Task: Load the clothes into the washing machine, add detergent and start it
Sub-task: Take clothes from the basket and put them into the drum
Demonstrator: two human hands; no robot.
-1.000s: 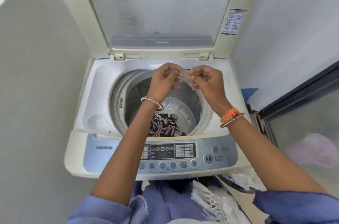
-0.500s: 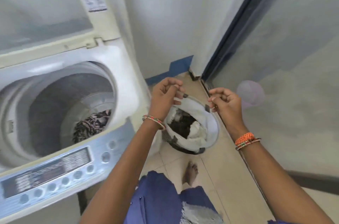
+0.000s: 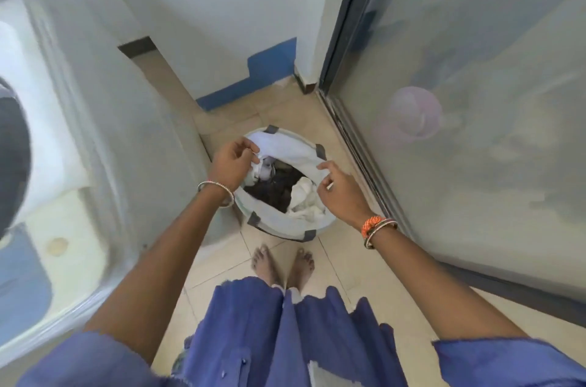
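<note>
Left hand (image 3: 233, 161), frame centre, is pinched on a white cloth (image 3: 258, 164) at the rim of the laundry basket (image 3: 285, 225); judged ready for lifting. Right hand (image 3: 341, 188) is held over the basket's right edge, fingers loosely apart, nothing gripped. Remaining clothes (image 3: 276, 193) are kept in the basket. Washing machine (image 3: 47, 164) is seen blurred at frame left, within arm's reach.

No lettering, brand, number or sign can be read anywhere in this moment. The cream and blue top-loading washing machine (image 3: 47, 228) at the left edge is smeared by motion blur, so any markings on its panel are lost. The round white fabric laundry basket with grey tabs (image 3: 285, 222) on the tiled floor carries no visible print or label.
</note>
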